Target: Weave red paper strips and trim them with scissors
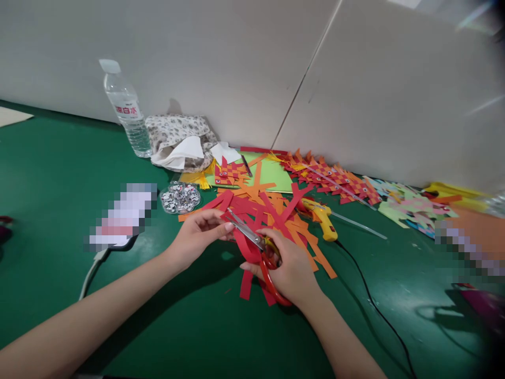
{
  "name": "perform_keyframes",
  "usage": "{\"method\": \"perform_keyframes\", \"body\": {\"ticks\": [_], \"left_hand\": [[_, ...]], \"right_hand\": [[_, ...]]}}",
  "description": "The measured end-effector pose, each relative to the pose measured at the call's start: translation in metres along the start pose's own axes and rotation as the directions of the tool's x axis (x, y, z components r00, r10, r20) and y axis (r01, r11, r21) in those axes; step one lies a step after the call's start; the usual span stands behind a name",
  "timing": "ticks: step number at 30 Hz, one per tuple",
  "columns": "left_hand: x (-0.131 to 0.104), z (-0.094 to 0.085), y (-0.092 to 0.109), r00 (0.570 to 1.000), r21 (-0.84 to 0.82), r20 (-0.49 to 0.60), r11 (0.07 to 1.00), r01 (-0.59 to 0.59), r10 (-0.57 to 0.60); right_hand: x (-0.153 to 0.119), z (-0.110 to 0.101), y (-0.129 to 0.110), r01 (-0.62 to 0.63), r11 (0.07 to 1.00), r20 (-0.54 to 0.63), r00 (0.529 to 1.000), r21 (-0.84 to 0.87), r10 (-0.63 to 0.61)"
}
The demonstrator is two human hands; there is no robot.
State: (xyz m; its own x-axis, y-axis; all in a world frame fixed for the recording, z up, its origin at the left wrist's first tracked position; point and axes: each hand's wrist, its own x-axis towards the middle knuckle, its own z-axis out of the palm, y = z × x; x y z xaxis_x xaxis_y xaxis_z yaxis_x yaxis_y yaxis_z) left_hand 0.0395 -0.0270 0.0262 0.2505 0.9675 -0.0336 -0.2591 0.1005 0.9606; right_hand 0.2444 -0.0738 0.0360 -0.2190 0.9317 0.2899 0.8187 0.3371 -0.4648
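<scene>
While the left hand [200, 231] pinches a red paper strip [247, 250], the right hand [292, 267] grips scissors [252, 236], handles partly hidden.

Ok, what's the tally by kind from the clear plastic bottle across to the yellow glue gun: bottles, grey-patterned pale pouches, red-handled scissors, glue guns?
Clear plastic bottle: 1
Grey-patterned pale pouch: 1
Red-handled metal scissors: 1
Yellow glue gun: 1
Total: 4
</scene>
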Motion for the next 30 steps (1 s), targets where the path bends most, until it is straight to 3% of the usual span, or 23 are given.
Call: {"method": "perform_keyframes", "body": {"ticks": [10,18,30], "left_hand": [[0.0011,-0.0010,0.0027,0.999,-0.028,0.019,0.999,0.029,-0.029],[0.0034,-0.0022,0.0002,0.986,-0.012,0.147,0.997,0.079,-0.076],[0.0033,-0.0065,-0.0023,0.983,0.038,0.169,0.997,0.066,-0.071]], "right_hand": [[0.0005,-0.0002,0.0018,0.018,1.000,-0.022,1.000,0.006,-0.018],[-0.0008,-0.0026,-0.0009,-0.006,1.000,0.053,0.999,0.007,0.006],[-0.0023,0.0022,0.0021,-0.043,0.998,0.011,0.999,0.037,0.043]]}}
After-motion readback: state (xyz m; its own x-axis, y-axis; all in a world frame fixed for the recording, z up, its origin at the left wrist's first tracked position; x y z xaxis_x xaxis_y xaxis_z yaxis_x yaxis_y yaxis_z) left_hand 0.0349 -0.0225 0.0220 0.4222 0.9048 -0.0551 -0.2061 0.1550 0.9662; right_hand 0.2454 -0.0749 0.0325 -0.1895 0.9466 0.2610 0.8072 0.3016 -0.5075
